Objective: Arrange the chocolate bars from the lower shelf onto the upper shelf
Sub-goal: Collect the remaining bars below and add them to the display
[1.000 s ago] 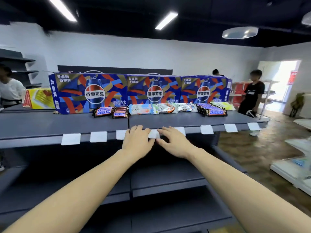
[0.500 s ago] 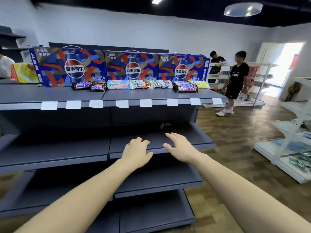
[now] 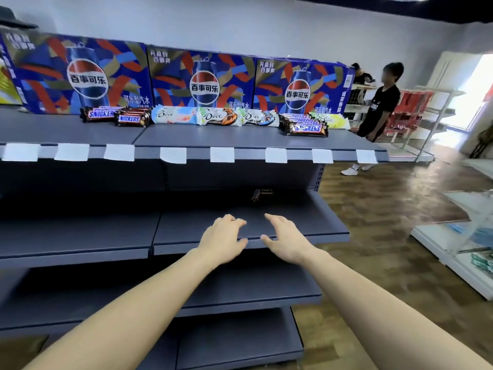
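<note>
On the upper shelf [image 3: 240,141] lie Snickers bars at the left [image 3: 117,116], three Dove bars [image 3: 217,117] in the middle and a stack of Snickers bars [image 3: 305,125] at the right. A dark chocolate bar [image 3: 260,194] lies at the back of the lower shelf [image 3: 306,222], in shadow. My left hand [image 3: 222,240] and my right hand [image 3: 285,240] hover side by side over the lower shelf's front edge, fingers relaxed, holding nothing. The dark bar lies beyond my right hand's fingertips.
Three blue Pepsi boxes [image 3: 202,81] stand behind the bars on the upper shelf. White price tags [image 3: 221,154] hang along its front edge. More grey shelves lie below. A person in black [image 3: 378,113] stands at the right by a white rack [image 3: 426,121].
My hands have dropped from the upper shelf's front edge to the lower shelf's edge. The camera has tilted down and moved closer to the shelves.
</note>
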A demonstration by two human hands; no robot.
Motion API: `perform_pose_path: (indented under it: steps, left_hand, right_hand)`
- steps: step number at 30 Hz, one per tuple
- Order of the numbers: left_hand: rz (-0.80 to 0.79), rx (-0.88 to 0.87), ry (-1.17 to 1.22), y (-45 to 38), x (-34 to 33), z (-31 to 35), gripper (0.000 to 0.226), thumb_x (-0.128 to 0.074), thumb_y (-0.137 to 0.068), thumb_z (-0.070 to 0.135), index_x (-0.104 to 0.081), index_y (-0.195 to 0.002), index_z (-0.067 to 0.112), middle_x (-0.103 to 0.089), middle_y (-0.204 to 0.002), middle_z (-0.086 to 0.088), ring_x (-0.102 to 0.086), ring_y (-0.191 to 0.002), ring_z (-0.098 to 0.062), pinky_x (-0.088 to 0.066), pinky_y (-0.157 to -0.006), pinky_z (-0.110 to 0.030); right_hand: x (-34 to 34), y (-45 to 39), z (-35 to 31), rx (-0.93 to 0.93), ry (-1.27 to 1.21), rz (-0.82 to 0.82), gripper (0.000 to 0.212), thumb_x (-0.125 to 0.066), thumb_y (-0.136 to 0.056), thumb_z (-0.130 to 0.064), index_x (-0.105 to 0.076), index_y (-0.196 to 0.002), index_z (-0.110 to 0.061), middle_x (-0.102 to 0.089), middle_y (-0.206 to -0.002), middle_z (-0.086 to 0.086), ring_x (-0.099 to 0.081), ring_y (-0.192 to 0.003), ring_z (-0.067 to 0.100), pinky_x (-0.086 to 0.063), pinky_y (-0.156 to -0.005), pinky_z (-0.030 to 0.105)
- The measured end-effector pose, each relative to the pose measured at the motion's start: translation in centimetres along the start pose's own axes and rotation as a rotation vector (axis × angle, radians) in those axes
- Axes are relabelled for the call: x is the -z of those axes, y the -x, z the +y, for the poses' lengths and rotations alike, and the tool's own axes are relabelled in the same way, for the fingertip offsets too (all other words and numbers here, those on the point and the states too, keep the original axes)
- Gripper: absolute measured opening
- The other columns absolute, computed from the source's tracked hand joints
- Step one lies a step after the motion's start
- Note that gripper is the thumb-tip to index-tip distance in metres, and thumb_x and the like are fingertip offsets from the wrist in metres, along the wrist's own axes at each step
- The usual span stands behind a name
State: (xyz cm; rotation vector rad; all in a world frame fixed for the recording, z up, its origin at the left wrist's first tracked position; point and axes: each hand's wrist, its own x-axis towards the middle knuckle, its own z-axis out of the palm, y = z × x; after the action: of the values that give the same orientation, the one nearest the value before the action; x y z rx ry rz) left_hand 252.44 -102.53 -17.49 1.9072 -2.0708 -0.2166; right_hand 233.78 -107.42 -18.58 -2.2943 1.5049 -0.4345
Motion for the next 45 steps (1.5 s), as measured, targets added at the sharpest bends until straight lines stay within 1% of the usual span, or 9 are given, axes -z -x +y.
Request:
perform_pose_path:
  steps: [17,23,25,30,33,35,39,42,45]
  left_hand:
    - [0.03,0.002,0.004,-16.8,-11.7,-3.0,0.052,-0.057,-0.09,0.039,-0.046,-0.139,0.027,-0.045,-0.137,-0.002,-0.045,-0.123,-0.025,-0.046,-0.096,-0.041]
    - [0.051,0.016,0.006,-23.7,-16.5,-4.0,0.05,-0.054,-0.092,0.04,-0.045,-0.14,0.032,-0.029,-0.151,-0.007,-0.036,-0.132,-0.032,-0.04,-0.104,-0.043]
    - [0.065,0.012,-0.055,-25.8,-17.6,-4.3,0.049,-0.052,-0.093,0.037,-0.044,-0.141,0.033,-0.026,-0.153,-0.007,-0.033,-0.133,-0.034,-0.037,-0.106,-0.043]
    - [0.038,0.054,-0.131,-29.9,-19.2,-5.0,0.048,-0.047,-0.096,0.039,-0.042,-0.142,0.029,-0.02,-0.156,-0.009,-0.021,-0.139,-0.034,-0.032,-0.109,-0.046]
    - [0.022,0.089,-0.084,-31.4,-19.9,-5.6,0.043,-0.046,-0.097,0.037,-0.047,-0.138,0.023,-0.031,-0.151,-0.008,-0.023,-0.138,-0.032,-0.034,-0.106,-0.046]
    - [0.061,0.084,-0.061,-31.9,-20.1,-5.8,0.038,-0.047,-0.096,0.035,-0.054,-0.131,0.022,-0.041,-0.144,-0.005,-0.028,-0.135,-0.029,-0.037,-0.102,-0.043]
    - [0.14,0.072,-0.099,-31.4,-20.2,-6.3,0.03,-0.046,-0.097,0.035,-0.063,-0.117,0.021,-0.053,-0.13,-0.003,-0.037,-0.126,-0.027,-0.038,-0.095,-0.038]
    - [0.159,0.055,-0.112,-30.4,-19.9,-6.6,0.029,-0.046,-0.098,0.033,-0.066,-0.113,0.02,-0.058,-0.122,-0.002,-0.043,-0.119,-0.026,-0.04,-0.09,-0.036]
    - [0.179,0.042,-0.125,-29.3,-19.7,-6.6,0.028,-0.045,-0.099,0.029,-0.068,-0.11,0.018,-0.06,-0.118,-0.003,-0.047,-0.113,-0.026,-0.041,-0.085,-0.034]
  right_hand:
    - [-6.2,-16.7,10.3,-0.018,0.072,0.034,0.065,-0.052,-0.092,-0.037,-0.031,-0.15,-0.015,-0.036,-0.153,0.008,-0.031,-0.141,0.029,-0.029,-0.115,0.041]
    - [-8.0,-24.5,14.9,-0.023,0.145,0.133,0.059,-0.053,-0.088,-0.035,-0.042,-0.143,-0.016,-0.043,-0.148,0.01,-0.033,-0.14,0.031,-0.03,-0.114,0.04]
    - [-8.6,-26.8,15.8,-0.003,0.139,0.142,0.062,-0.054,-0.087,-0.034,-0.04,-0.145,-0.017,-0.037,-0.153,0.009,-0.026,-0.144,0.029,-0.025,-0.117,0.039]
    - [-9.2,-31.4,17.2,0.04,0.161,0.127,0.074,-0.054,-0.09,-0.024,-0.018,-0.155,-0.018,-0.013,-0.163,-0.001,-0.008,-0.15,0.02,-0.012,-0.121,0.035]
    - [-10.0,-33.2,17.5,0.035,0.113,0.067,0.08,-0.052,-0.089,-0.015,-0.011,-0.156,-0.023,-0.004,-0.164,-0.006,-0.001,-0.151,0.016,-0.007,-0.12,0.037]
    - [-10.5,-34.1,17.8,0.003,0.093,0.059,0.079,-0.051,-0.088,-0.016,-0.012,-0.156,-0.025,-0.008,-0.164,-0.006,-0.003,-0.15,0.018,-0.007,-0.119,0.039]
    - [-11.0,-34.5,17.8,-0.037,0.111,0.163,0.065,-0.055,-0.087,-0.023,-0.034,-0.148,-0.019,-0.031,-0.153,0.003,-0.021,-0.144,0.028,-0.018,-0.117,0.041]
    - [-11.2,-33.6,17.4,-0.048,0.146,0.216,0.053,-0.057,-0.088,-0.024,-0.043,-0.139,-0.018,-0.037,-0.145,0.005,-0.03,-0.134,0.032,-0.026,-0.111,0.041]
    - [-11.5,-32.6,17.1,-0.072,0.12,0.246,0.049,-0.056,-0.087,-0.02,-0.045,-0.134,-0.019,-0.04,-0.138,0.007,-0.032,-0.13,0.032,-0.026,-0.11,0.04]
